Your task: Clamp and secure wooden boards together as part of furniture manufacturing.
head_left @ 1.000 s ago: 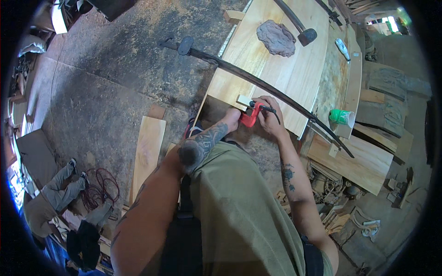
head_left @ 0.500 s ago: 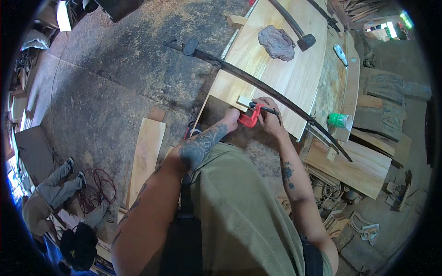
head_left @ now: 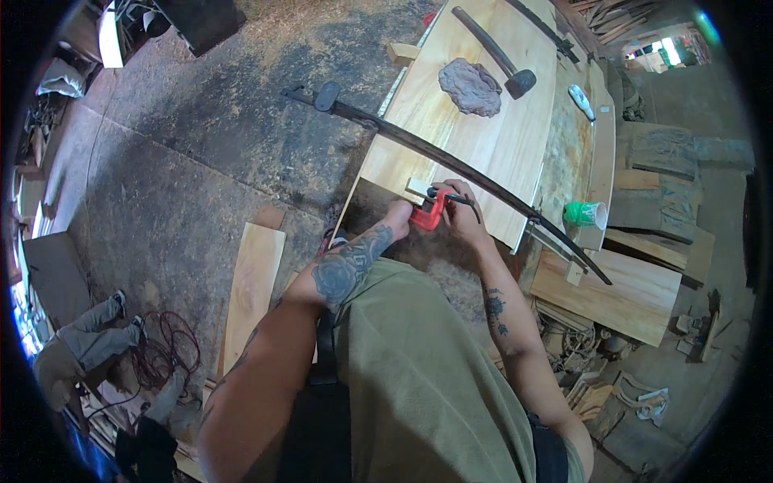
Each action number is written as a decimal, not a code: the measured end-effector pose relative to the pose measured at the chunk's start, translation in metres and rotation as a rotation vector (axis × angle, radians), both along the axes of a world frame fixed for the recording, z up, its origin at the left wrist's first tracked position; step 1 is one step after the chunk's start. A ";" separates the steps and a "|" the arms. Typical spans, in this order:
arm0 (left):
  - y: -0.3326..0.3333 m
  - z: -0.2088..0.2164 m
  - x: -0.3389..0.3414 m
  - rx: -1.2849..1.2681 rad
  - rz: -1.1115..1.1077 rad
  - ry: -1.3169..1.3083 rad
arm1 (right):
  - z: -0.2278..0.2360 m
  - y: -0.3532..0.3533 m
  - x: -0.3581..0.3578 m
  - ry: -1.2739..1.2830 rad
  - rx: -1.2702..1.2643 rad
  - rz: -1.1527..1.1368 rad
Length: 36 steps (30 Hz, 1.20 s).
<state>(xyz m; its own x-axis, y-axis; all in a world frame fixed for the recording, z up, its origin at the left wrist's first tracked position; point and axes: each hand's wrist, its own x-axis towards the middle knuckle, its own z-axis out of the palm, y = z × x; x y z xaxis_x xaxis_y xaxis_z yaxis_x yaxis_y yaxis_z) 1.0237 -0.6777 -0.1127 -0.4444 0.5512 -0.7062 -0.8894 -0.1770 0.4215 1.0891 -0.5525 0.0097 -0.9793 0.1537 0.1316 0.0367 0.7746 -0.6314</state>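
Note:
A red C-clamp with a dark screw and handle sits at the near edge of a glued-up pale wood panel. My right hand closes around its screw end, fingers partly hidden behind the clamp. Against the other side of the red frame is my left hand, closed, its fingertips out of sight at the panel's edge. A small pale wood block lies on the panel by the clamp's jaw. Just beyond my hands, a long dark bar clamp runs across the panel.
On the panel lie a crumpled grey cloth and a mallet. A green-and-white cup and a pale bottle rest at its right. Boards lie lower left, near a red cable and another person.
The whole view has shifted slightly, so the panel and tools appear a little further left. Both hands stay at the red C-clamp, with little visible change in grip.

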 end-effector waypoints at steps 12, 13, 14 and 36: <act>0.002 0.009 0.002 -0.023 -0.024 -0.015 | 0.069 0.003 0.020 -0.028 0.225 -0.162; 0.001 -0.007 0.003 -0.065 -0.010 0.012 | 0.088 0.002 0.021 -0.027 0.221 -0.150; 0.003 -0.018 0.006 -0.066 -0.008 0.008 | 0.112 0.002 0.024 -0.027 0.210 -0.201; 0.006 -0.029 0.006 0.091 0.011 -0.123 | 0.212 0.008 -0.051 -0.255 0.676 0.767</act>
<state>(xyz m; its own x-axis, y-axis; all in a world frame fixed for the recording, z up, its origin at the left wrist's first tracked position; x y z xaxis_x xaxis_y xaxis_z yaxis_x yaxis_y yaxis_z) 1.0298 -0.6714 -0.1421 -0.3644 0.6111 -0.7026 -0.9309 -0.2201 0.2914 1.0384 -0.5449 0.2217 -0.7938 -0.5475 -0.2649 -0.5414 0.8345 -0.1023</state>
